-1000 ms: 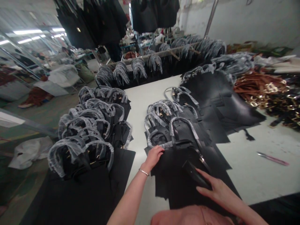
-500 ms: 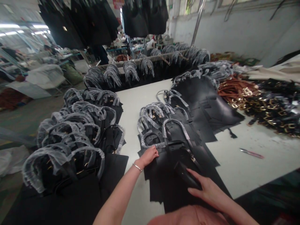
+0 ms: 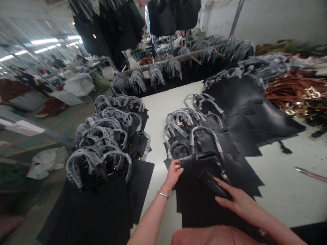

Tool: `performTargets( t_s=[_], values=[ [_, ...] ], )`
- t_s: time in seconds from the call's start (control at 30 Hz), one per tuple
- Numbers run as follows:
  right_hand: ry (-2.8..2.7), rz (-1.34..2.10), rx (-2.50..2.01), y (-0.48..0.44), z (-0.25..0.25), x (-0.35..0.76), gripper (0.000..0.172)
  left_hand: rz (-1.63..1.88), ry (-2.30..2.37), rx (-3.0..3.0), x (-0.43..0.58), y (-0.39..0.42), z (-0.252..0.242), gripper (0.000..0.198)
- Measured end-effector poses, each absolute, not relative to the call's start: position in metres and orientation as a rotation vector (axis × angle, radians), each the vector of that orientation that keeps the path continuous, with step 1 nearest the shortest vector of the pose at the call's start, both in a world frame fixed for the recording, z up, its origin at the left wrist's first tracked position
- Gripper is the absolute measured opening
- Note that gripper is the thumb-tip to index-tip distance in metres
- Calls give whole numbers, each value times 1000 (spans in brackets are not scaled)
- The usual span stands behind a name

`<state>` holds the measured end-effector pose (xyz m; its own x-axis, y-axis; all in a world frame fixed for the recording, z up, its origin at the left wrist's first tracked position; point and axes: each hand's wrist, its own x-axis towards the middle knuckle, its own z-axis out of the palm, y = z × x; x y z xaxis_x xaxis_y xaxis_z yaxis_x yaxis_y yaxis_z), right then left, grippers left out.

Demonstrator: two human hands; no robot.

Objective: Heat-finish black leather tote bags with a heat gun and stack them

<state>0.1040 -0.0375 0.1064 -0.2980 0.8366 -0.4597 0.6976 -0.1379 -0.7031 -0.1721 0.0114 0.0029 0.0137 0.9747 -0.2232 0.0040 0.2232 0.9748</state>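
My left hand (image 3: 175,173) has its fingers curled over the upper left edge of a black leather bag panel (image 3: 189,200). The panel lies on a stack of similar pieces, and its plastic-wrapped handle (image 3: 205,131) arches up from the top edge. In my right hand (image 3: 233,199), between thumb and fingers, is a smooth, shiny black elongated object (image 3: 217,185) whose kind I cannot make out. It sits low over the panel, just below a strap with a gold buckle (image 3: 224,175). Whether it touches the leather is unclear.
To the left are rows of black bag panels with wrapped handles (image 3: 99,163). Brown straps (image 3: 288,88) with gold buckles are heaped on the far right. Small snips (image 3: 310,173) lie on the white table (image 3: 281,183). Black bags (image 3: 120,27) hang above; a rack of handles (image 3: 155,75) stands behind.
The view has swung left, so everything appears further right. Both hands keep nearly the same places on the panel, and the black object remains in my right hand.
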Motion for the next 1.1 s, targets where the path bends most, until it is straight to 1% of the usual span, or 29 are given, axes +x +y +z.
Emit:
performTargets(
  t_s=[0.1, 0.2, 0.3, 0.4, 0.5, 0.63, 0.77, 0.83, 0.97, 1.1],
  values=[
    [-1969, 1401, -1685, -22, 117, 88, 66, 1151, 1253, 902, -160, 0, 10, 38],
    [-1952, 1497, -1679, -9, 127, 72, 66, 1239, 1152, 848, -149, -4, 18, 37],
    [-1875, 1657, -1654, 3, 135, 61, 67, 1298, 1168, 887, -140, -7, 23, 31],
    [-1787, 1696, -1607, 13, 143, 53, 67, 1293, 1223, 919, -131, -9, 26, 23],
    [-1725, 1703, -1597, 17, 149, 52, 69, 1336, 1194, 786, -124, -10, 31, 28],
    [-1648, 1821, -1610, 15, 149, 55, 71, 1376, 1091, 629, -117, -10, 42, 37],
    [-1591, 1649, -1642, 17, 146, 60, 72, 1341, 1073, 489, -112, -9, 47, 43],
    [-1576, 1639, -1638, 19, 147, 64, 73, 1354, 1071, 441, -109, -9, 49, 45],
    [-1594, 1805, -1598, 17, 146, 66, 71, 1372, 1019, 481, -104, -13, 54, 43],
    [-1587, 1661, -1618, 18, 145, 64, 70, 1346, 976, 524, -101, -16, 54, 38]
  ],
)
